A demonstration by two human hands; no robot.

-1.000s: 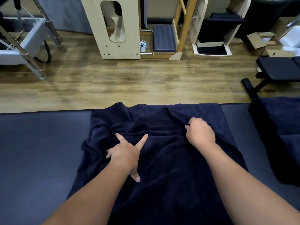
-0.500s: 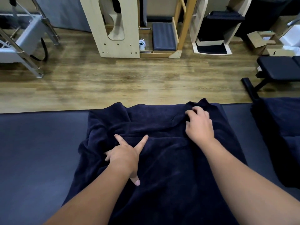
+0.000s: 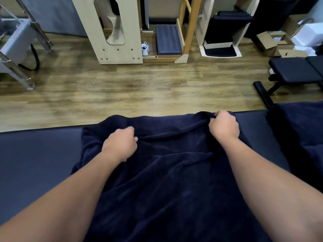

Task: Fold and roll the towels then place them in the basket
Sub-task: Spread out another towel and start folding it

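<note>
A dark navy towel (image 3: 171,180) lies rumpled across the padded dark table (image 3: 35,163) in front of me, its far edge at the table's far side. My left hand (image 3: 120,145) is curled on the towel's upper left part, fingers bunched into the cloth. My right hand (image 3: 223,126) grips the towel's far right edge near the table's rim, lifting a small ridge of fabric. No basket is in view.
More dark navy towels (image 3: 300,137) lie heaped at the right on the table. Beyond the table is a wooden floor (image 3: 139,88) with wooden exercise frames (image 3: 118,30), a black bench (image 3: 295,72) and cardboard boxes (image 3: 272,42).
My left hand went from spread flat to curled and moved toward the far edge. My right hand slid farther up to the towel's far right edge and closed on it.
</note>
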